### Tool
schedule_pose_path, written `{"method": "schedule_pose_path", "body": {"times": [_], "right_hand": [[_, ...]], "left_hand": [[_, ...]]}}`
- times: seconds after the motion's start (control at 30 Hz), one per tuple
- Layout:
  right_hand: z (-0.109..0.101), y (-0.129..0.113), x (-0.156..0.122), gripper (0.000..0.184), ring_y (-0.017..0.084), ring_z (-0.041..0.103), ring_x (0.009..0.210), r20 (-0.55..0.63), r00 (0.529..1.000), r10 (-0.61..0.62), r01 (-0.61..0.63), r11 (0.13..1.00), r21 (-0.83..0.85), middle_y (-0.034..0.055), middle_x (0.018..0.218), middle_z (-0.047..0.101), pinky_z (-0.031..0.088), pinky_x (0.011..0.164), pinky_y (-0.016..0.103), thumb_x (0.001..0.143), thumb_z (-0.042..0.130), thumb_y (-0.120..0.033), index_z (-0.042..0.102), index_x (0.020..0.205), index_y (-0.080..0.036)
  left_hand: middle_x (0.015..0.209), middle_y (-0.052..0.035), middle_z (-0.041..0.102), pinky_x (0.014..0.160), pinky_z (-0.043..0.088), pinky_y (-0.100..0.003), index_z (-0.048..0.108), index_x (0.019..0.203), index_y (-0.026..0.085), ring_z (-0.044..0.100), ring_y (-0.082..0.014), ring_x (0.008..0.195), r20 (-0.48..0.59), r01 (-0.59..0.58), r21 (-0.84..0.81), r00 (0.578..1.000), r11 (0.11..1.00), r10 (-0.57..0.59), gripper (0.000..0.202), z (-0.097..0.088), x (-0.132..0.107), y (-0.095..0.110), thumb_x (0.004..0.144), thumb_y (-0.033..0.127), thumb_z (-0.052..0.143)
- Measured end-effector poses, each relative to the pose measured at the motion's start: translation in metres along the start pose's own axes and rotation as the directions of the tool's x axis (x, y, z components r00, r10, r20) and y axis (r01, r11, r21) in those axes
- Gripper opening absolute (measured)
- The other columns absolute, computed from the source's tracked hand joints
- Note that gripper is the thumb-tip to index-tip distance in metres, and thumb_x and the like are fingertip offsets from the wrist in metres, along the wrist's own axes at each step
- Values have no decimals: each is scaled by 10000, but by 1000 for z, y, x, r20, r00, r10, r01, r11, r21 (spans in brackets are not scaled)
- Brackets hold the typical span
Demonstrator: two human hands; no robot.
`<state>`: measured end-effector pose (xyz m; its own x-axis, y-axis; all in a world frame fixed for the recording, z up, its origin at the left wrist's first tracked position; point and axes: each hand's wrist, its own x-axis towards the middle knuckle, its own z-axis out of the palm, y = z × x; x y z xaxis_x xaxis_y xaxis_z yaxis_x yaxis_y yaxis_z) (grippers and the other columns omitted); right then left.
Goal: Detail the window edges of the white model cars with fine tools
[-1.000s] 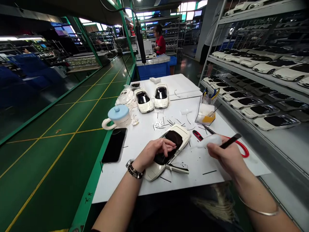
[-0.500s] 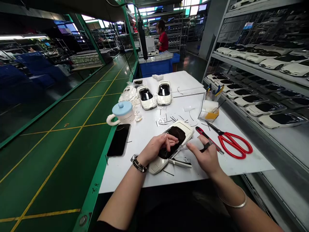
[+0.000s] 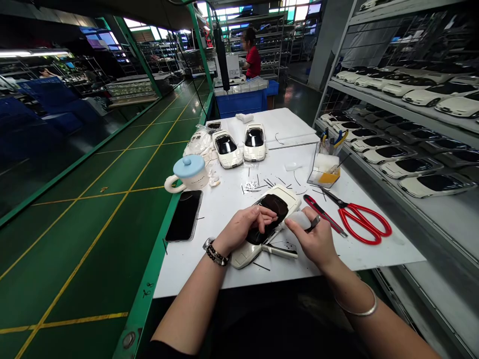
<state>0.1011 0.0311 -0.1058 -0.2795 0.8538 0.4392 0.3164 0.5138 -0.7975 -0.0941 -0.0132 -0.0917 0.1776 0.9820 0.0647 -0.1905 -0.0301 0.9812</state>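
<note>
Model car (image 3: pixel 275 203) lay on the surface (image 3: pixel 211 219) under the left hand (image 3: pixel 247 227), fingers half-curled; couldn't tell if they held anything. Right hand's (image 3: pixel 318 242) fingers gripped a white bottle (image 3: pixel 299 219). I judged over-squeezing might smear the window, and a wrist bump strain the open door (image 3: pixel 280 250).

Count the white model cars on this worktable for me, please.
3: the front car, near the worktable's near edge; the left rear car and the right rear car, side by side farther back. None seems wholly hidden.
</note>
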Motion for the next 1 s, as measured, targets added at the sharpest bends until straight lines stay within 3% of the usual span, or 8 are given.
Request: {"method": "schedule_pose_path", "body": {"times": [0.77, 0.93, 1.0], "right_hand": [[1, 0, -1, 371, 104, 345, 485, -5, 1000, 19, -19, 1000, 21, -45, 522, 364, 277, 429, 237, 809, 634, -361, 372, 607, -194], [-16, 4, -2, 374, 100, 365, 486, -117, 990, 81, -73, 995, 68, -41, 530, 387, 299, 437, 233, 803, 668, -365, 406, 605, -184], [-32, 5, -3, 343, 104, 384, 477, -206, 967, 152, -115, 977, 179, -34, 539, 420, 306, 430, 234, 800, 682, -389, 464, 640, -178]], "left_hand": [[1121, -107, 621, 998, 460, -336, 617, 610, 112, 612, -238, 1071, -7, 1, 7, 1000, 1000, -1, 559, 0, 1, 1, 912, 541, 424], [1109, -118, 623, 986, 471, -334, 610, 593, 107, 612, -246, 1072, -22, 15, 2, 1000, 1000, -15, 567, 2, 1, 3, 896, 558, 446], [1116, -118, 616, 988, 471, -336, 614, 603, 108, 610, -244, 1076, -15, 17, 3, 1000, 1000, -17, 560, 2, 1, 3, 907, 543, 434]]}}
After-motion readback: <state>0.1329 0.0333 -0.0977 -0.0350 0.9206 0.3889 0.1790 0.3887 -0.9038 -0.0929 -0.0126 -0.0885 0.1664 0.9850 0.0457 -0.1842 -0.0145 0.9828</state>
